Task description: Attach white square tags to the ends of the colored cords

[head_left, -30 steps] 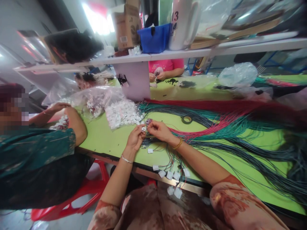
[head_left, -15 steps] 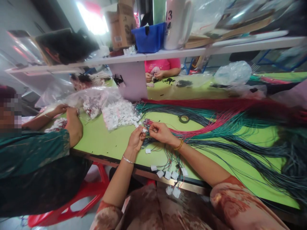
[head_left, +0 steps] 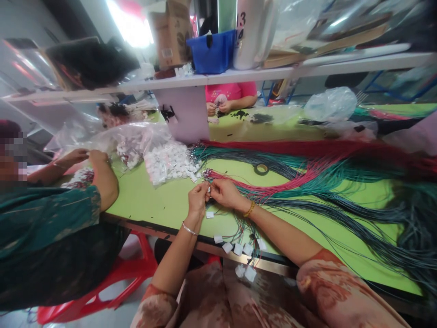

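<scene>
My left hand (head_left: 198,198) is closed, its thumb and fingertips pinching a small white connector (head_left: 209,189). Against it, my right hand (head_left: 225,192) is closed too, the fingertips meeting the connector; a thin wire between them is too small to make out. Just behind the hands lie the metal-tipped ends of red wires (head_left: 218,176), with green and dark wires (head_left: 327,202) running off to the right. Several wires with white connectors (head_left: 238,248) hang over the table's front edge below my right wrist. A single white connector (head_left: 210,214) lies near my left hand.
A clear bag of white connectors (head_left: 170,161) lies behind and left of my hands. A roll of dark tape (head_left: 261,169) sits among the wires. At the left, a co-worker's arms (head_left: 104,175) reach over the green table (head_left: 143,196). Across it, another person in pink (head_left: 232,93) works.
My right hand has moved left and now meets my left hand, which has tilted more upright. The co-worker's hands at the left have shifted slightly left.
</scene>
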Available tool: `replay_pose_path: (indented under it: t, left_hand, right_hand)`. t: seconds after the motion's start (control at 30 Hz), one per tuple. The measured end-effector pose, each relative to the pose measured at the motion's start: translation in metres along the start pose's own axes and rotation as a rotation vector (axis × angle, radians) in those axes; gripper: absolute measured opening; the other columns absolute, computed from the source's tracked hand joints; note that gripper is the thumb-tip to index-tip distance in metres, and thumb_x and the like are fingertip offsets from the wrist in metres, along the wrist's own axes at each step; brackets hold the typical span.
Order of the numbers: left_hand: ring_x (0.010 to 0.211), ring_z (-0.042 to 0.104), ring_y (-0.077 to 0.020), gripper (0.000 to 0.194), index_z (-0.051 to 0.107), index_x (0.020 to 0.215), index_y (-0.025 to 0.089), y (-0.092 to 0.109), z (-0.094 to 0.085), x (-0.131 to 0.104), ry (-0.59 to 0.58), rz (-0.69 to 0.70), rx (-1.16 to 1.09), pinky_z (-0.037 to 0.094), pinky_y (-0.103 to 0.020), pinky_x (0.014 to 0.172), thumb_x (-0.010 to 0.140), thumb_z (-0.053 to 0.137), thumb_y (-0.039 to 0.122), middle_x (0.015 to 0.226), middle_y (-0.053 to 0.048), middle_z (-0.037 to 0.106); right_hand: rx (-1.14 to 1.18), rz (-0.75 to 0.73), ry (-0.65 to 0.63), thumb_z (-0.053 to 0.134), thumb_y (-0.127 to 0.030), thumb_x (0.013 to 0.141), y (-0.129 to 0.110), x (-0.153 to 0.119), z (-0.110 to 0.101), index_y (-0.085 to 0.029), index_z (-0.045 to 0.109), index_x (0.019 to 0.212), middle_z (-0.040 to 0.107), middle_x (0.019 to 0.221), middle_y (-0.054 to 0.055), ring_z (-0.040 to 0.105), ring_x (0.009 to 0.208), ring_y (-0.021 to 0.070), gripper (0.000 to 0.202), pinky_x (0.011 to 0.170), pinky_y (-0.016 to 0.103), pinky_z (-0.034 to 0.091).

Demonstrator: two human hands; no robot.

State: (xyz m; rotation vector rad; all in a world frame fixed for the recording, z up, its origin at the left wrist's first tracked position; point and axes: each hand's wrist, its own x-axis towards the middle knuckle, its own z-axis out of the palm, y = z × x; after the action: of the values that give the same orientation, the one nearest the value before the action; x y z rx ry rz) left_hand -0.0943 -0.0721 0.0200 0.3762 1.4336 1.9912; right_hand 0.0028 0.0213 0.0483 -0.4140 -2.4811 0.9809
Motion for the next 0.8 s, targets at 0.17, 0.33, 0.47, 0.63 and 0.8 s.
replay_pose_path:
  t: [0.17,0.33,0.47,0.63,0.8]
  left_hand:
    - [0.039,0.038,-0.0029,0.033,0.067,0.068,0.011,0.008,-0.004,-0.002,0.001,-0.026,0.030,0.021,-0.016,0.037,0.061,0.082,0.040,0.046,0.003,0.049]
    - [0.044,0.043,-0.0020,0.020,0.067,0.068,0.009,0.018,-0.009,0.003,-0.051,-0.143,-0.138,0.025,-0.014,0.037,0.059,0.077,0.025,0.060,-0.001,0.059]
    - [0.047,0.048,-0.0030,0.014,0.067,0.069,0.009,0.019,-0.011,0.004,-0.071,-0.176,-0.192,0.031,-0.014,0.039,0.059,0.071,0.018,0.066,-0.002,0.062]
    - [0.046,0.047,-0.0026,0.021,0.062,0.074,0.013,0.014,-0.012,0.005,-0.084,-0.155,-0.202,0.029,-0.013,0.039,0.061,0.076,0.021,0.066,0.000,0.063]
    - [0.047,0.047,-0.0022,0.031,0.055,0.074,0.014,0.011,-0.012,0.004,-0.108,-0.129,-0.187,0.028,-0.013,0.039,0.061,0.080,0.027,0.070,-0.001,0.065]
  right_hand:
    - [0.107,-0.011,-0.098,0.046,-0.033,0.089,0.022,0.013,-0.020,-0.015,0.059,0.074,0.059,0.067,0.000,0.045,0.060,0.0111,0.027,0.058,0.022,0.031]
    - [-0.257,0.094,-0.137,0.060,-0.028,0.079,0.042,0.018,-0.032,-0.015,0.064,0.078,0.063,0.073,0.005,0.046,0.062,0.0131,0.013,0.058,0.025,0.026]
    - [-0.361,0.132,-0.174,0.052,-0.023,0.084,0.044,0.014,-0.025,-0.017,0.065,0.077,0.064,0.073,0.006,0.048,0.063,0.0145,0.015,0.057,0.026,0.024]
    - [-0.328,0.101,-0.118,0.045,-0.027,0.090,0.049,0.013,-0.026,-0.017,0.063,0.081,0.065,0.077,0.007,0.049,0.065,0.0155,0.023,0.058,0.026,0.025]
    - [-0.414,0.094,-0.062,0.044,-0.025,0.090,0.047,0.015,-0.026,-0.016,0.061,0.086,0.066,0.082,0.010,0.051,0.068,0.0175,0.020,0.060,0.028,0.027]
